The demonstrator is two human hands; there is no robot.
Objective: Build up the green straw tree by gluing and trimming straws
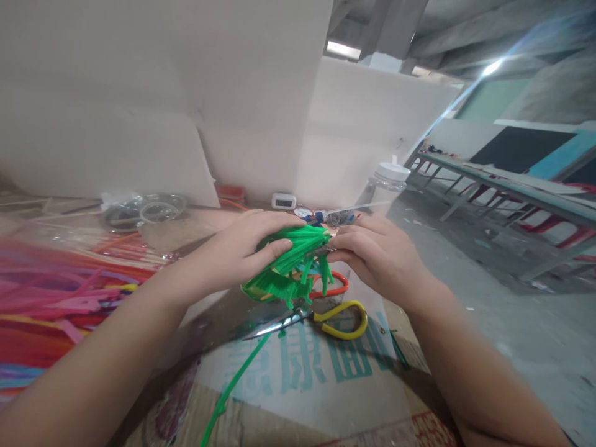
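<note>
My left hand [254,245] is closed around a bundle of bright green pipe cleaners [279,282], thumb on top and fingers behind. At the bundle's right end, the fingertips of my right hand [372,251] are pinched together beside a thin metallic piece. What exactly they grip is hidden. Just below the bundle lies a pair of scissors [342,321] with a yellow handle, blades pointing left. An orange handle loop [343,284] shows behind it; I cannot tell whether it belongs to the same scissors. A loose green pipe cleaner [233,388] stretches toward the front edge.
Pink, red and orange pipe cleaners [69,298] are heaped at left. Behind my hands stand a small white timer [284,201] and a clear bottle with a white lid [390,177]. White boards [261,93] rise at the back. Cardboard [223,416] covers the work surface.
</note>
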